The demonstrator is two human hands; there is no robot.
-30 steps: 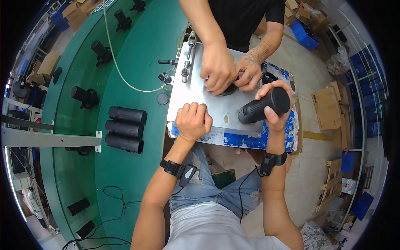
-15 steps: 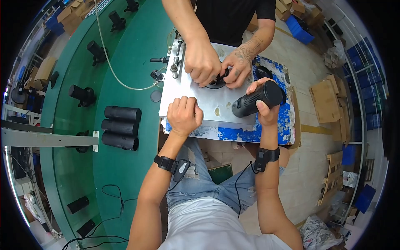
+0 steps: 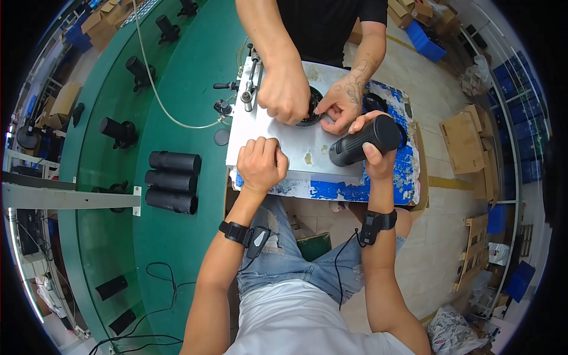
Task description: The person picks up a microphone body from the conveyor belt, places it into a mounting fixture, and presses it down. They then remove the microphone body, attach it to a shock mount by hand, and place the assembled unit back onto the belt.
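Note:
My right hand grips a black cylinder with a perforated side, tilted over the right part of a metal plate. Its wide smooth end points toward the upper right. A closed fist, my left hand rests at the plate's near left edge, and nothing shows in it. Across the plate, a co-worker's two hands are at a round black part set on the metal. The fingers partly cover that part, so what they handle is too small to make out.
Three black cylinders lie on the green bench to the left. Black stands line its far side. A lever clamp and a pale hose are beside the plate. Another black round part lies on the worn blue surface.
The co-worker's right-side hand has shifted slightly right and opened somewhat, uncovering more of the round black part. The other co-worker hand moved a little. Both my hands stay in place.

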